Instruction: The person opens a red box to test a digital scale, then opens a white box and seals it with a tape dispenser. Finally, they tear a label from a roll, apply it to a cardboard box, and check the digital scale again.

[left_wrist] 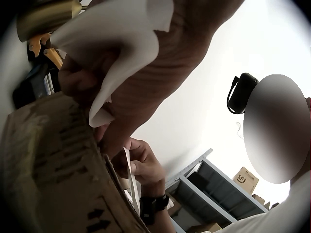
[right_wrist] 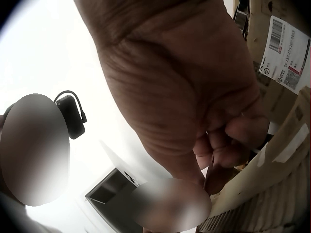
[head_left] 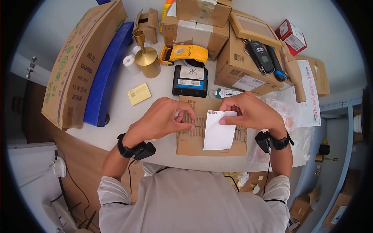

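Between finger and thumb my right hand (head_left: 252,110) pinches a white paper label (head_left: 218,136) with small dark print at its top left corner. The label hangs over a brown cardboard box (head_left: 186,147) whose top shows a ribbed, torn strip. At the left of that strip, my left hand (head_left: 161,118) has its thumb and forefinger tips close over the cardboard. In the left wrist view, a curled white paper sheet (left_wrist: 121,34) is tucked in the left hand's fingers. The right wrist view shows the right hand's palm (right_wrist: 180,82) beside the box's ribbed side.
Behind the box stand a black label printer (head_left: 190,79), a yellow tape dispenser (head_left: 188,53) and a brass holder (head_left: 147,64). A yellow note pad (head_left: 139,94) lies left. Stacked cartons (head_left: 233,64) and a wooden hand model (head_left: 294,73) are back right; clear plastic wrap (head_left: 283,116) lies right.
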Demonstrator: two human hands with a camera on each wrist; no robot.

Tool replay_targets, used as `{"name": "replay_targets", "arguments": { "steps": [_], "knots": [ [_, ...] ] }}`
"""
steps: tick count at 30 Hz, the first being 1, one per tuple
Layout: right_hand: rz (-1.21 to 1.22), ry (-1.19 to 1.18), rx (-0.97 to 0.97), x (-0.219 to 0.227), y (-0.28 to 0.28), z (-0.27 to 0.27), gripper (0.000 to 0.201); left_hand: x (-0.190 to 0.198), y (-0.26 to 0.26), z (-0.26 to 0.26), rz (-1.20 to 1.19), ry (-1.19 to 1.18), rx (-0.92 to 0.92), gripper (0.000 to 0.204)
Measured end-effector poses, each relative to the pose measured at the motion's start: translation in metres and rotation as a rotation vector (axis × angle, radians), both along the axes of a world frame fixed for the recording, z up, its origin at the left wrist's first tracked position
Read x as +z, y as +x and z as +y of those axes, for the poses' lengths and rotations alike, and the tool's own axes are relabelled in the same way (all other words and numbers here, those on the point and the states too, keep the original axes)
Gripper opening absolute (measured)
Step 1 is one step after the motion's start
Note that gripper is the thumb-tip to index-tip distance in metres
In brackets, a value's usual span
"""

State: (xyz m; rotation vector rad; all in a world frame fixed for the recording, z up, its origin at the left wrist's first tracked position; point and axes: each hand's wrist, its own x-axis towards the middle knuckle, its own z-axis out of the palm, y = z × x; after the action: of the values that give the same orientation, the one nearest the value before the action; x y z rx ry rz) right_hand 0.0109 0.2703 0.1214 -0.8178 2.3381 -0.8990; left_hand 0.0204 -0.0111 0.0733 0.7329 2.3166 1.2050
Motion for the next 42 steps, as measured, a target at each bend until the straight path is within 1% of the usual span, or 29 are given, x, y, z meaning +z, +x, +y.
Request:
{"name": "replay_targets", "arguments": {
  "steps": [2,5,7,14,23,25,29,31,32,34,35,37,38,39,41,42],
  "knots": [
    [0.013,0.022,-0.002,0.0,0.0,0.0,0.022,0.003,-0.001,0.0,-0.024,-0.033,-0.011,0.023],
    [0.035,0.047,-0.041,-0.009,0.002,0.0,0.024,0.002,0.0,0.0,-0.023,-0.023,-0.012,0.023],
    [0.174,0.044,-0.062,-0.02,0.006,0.001,0.026,0.001,-0.001,0.0,-0.026,-0.025,-0.014,0.023],
    [0.266,0.149,-0.083,-0.015,0.017,-0.006,0.03,-0.002,0.001,0.0,0.005,0.018,0.0,0.024],
    [0.391,0.254,-0.176,-0.01,0.036,-0.013,0.032,-0.002,0.001,0.001,0.005,-0.007,0.006,0.024],
    [0.505,0.27,-0.179,-0.011,0.041,-0.014,0.035,-0.001,0.002,0.001,0.005,-0.013,0.007,0.024],
    [0.497,0.292,-0.244,-0.005,0.048,-0.02,0.043,-0.002,0.002,0.001,0.003,-0.016,0.011,0.025],
    [0.778,0.223,-0.275,-0.005,0.049,-0.023,0.046,-0.002,0.003,0.001,0.006,-0.02,0.014,0.025],
    [0.778,0.223,-0.275,-0.006,0.051,-0.02,0.046,-0.002,0.003,0.001,0.008,-0.024,0.017,0.025],
    [0.812,0.162,-0.107,-0.011,0.056,-0.013,0.043,-0.003,0.004,0.0,0.007,-0.019,0.02,0.025],
    [0.811,0.162,-0.106,-0.016,0.058,-0.014,0.043,-0.004,0.004,0.0,0.005,-0.013,0.022,0.026],
    [0.881,0.048,0.11,-0.028,0.063,-0.019,0.04,-0.004,0.004,0.0,0.02,-0.002,0.017,0.026],
    [0.767,0.14,0.155,-0.04,0.071,-0.018,0.046,-0.004,0.004,0.0,0.039,0.008,0.012,0.026],
    [0.767,0.14,0.151,-0.042,0.075,-0.017,0.046,-0.005,0.003,0.0,0.039,0.007,0.008,0.026],
    [0.565,0.174,0.102,-0.043,0.078,-0.01,0.058,-0.007,0.004,-0.001,0.046,0.022,0.022,0.026],
    [0.564,0.173,0.107,-0.042,0.078,-0.003,0.058,-0.006,0.004,-0.001,0.045,0.022,0.026,0.026]
  ]
}}
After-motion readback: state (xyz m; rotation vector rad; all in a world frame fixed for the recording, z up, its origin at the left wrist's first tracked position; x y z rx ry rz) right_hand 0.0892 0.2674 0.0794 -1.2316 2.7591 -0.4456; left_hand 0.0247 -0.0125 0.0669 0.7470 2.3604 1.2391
